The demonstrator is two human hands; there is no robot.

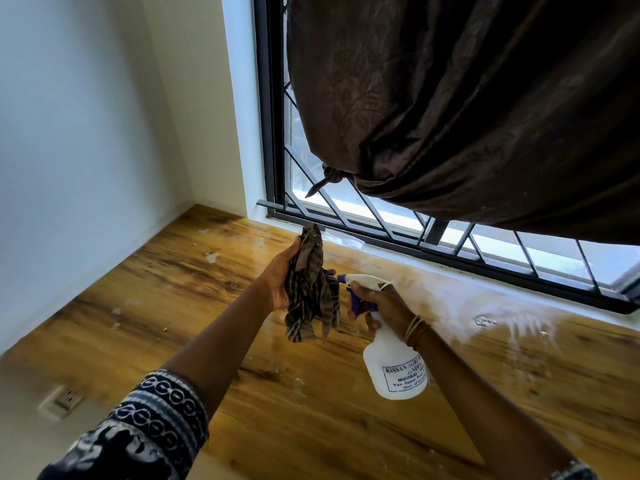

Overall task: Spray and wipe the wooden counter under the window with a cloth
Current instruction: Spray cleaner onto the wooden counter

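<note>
Our left hand (282, 275) grips the striped brown cloth (310, 292) before the nozzle | right hand (384, 306) clasps the white plastic spray bottle (394, 365), seemingly to dampen it | glossy wooden bench (173, 306) wet-streaked.

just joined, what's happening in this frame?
A person is cleaning the wooden counter under the window. The left hand holds a bunched striped cloth up off the surface; the right hand grips a white spray bottle, its nozzle aimed at the cloth. The counter shows wet patches and white specks.
</note>
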